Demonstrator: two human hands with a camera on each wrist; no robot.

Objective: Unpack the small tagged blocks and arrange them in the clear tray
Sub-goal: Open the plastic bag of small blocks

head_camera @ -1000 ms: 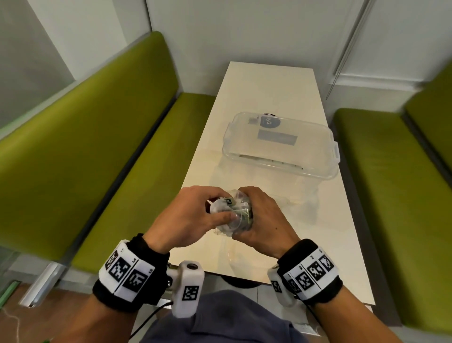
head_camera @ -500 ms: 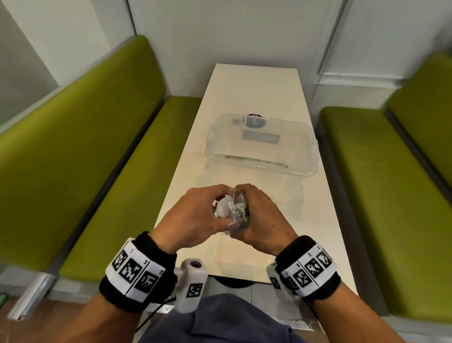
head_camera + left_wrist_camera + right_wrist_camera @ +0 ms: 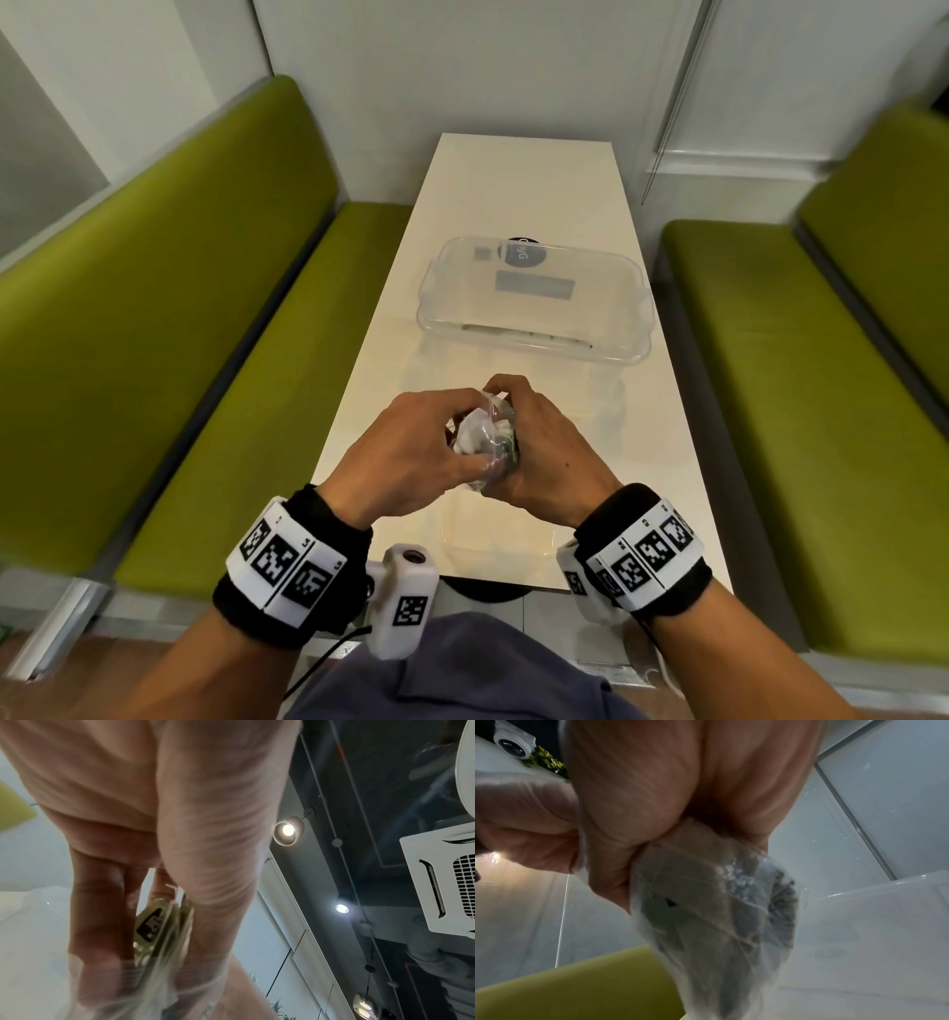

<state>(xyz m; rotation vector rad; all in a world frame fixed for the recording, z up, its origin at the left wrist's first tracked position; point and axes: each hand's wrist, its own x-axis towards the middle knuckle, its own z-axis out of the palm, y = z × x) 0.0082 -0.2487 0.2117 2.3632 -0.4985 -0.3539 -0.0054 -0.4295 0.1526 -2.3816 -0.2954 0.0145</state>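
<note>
A small clear plastic bag (image 3: 485,437) of tagged blocks is held above the near end of the white table (image 3: 534,185). My left hand (image 3: 411,447) grips its left side and my right hand (image 3: 539,452) grips its right side, fingers curled at the top. Through the bag (image 3: 159,925) in the left wrist view shows a pale block with a black tag. The bag (image 3: 713,914) hangs below the right palm in the right wrist view, its contents blurred. The clear tray (image 3: 534,342) stands beyond the hands, mid-table; I see no blocks in it.
Green benches run along both sides of the table: one bench (image 3: 195,329) on the left, one bench (image 3: 801,390) on the right. A white wall closes the far end. Another clear flat tray or lid (image 3: 498,539) lies on the table under the hands.
Both hands keep hold of the bag and have worked at its top; the fingers of the right hand have shifted up over the bag's mouth. The head view has swung slightly.
</note>
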